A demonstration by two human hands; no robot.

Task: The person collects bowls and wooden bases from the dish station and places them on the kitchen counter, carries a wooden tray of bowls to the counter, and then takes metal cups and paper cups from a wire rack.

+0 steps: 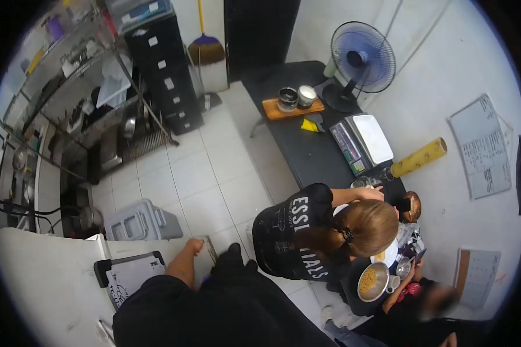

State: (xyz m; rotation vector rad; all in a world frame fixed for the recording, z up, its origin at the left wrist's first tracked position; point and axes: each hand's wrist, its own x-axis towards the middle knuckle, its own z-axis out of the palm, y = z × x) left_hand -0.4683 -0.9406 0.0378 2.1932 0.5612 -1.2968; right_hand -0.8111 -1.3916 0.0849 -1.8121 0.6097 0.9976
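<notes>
My left hand (196, 246) hangs low on the left, beside my black clothing (214, 309). Its fingers look curled closed; what they hold, if anything, is too small to tell. A thin, light-edged panel (211, 247) is just beside it, and whether the hand touches this panel is unclear. Left of my forearm, a clipboard (134, 274) with written paper lies against a white surface. The grey lidded bin (142, 221) stands on the floor beyond the hand. My right hand is not in view.
A person in a black shirt (292, 231) works at the black table (307, 156); another person's arm (400, 289) reaches in beyond. The table bears a scale (362, 143), fan (359, 61), and metal bowl (373, 281). Metal shelves (121, 63) and black drawers (162, 75) stand left.
</notes>
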